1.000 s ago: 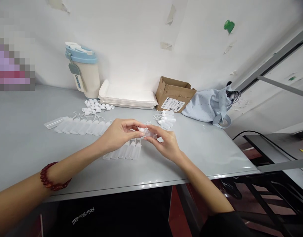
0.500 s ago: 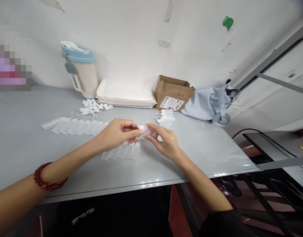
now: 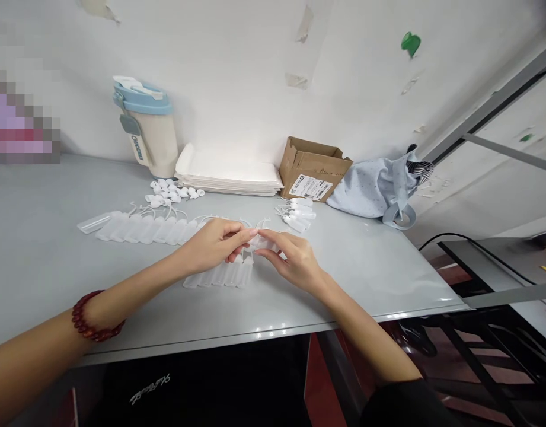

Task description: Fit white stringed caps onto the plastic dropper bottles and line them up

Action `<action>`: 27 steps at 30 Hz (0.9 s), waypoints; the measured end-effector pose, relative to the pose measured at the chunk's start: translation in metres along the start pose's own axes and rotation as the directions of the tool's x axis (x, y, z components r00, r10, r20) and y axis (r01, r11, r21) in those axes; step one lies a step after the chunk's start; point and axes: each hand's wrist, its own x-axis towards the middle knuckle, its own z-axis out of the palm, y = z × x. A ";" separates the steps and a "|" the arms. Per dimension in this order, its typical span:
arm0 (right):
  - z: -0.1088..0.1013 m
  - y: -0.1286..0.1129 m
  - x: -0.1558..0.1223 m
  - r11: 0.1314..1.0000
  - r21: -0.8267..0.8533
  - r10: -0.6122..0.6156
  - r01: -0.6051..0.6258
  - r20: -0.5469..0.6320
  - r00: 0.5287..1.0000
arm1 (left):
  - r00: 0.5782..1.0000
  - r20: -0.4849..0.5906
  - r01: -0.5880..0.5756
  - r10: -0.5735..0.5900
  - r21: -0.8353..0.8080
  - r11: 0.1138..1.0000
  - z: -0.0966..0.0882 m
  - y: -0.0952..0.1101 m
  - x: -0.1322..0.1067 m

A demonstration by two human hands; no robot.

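Observation:
My left hand (image 3: 214,243) and my right hand (image 3: 293,258) meet over the grey table (image 3: 41,261), both pinching one small clear plastic tube with a white cap (image 3: 260,240). Just below them lies a short row of clear tubes (image 3: 222,276) side by side. A longer row of tubes (image 3: 143,228) lies to the left. A heap of white caps (image 3: 172,193) sits behind that row. Several capped tubes (image 3: 297,213) lie to the right of my hands. A red bead bracelet (image 3: 92,317) is on my left wrist.
A cream and blue drink cup (image 3: 150,130) stands at the wall. Beside it lie a stack of white sheets (image 3: 230,175), an open cardboard box (image 3: 312,172) and a light blue cloth bag (image 3: 379,184). The table's edge runs near me; a dark frame and cable lie right.
Both hands have sunk a little toward the short row of tubes, still pinching the small tube. My fingers have closed in over its cap.

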 end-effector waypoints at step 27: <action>-0.005 -0.001 0.001 0.969 0.179 0.166 -0.172 0.050 0.985 | 0.996 0.047 0.083 -0.080 -0.058 0.995 -0.005 0.003 0.000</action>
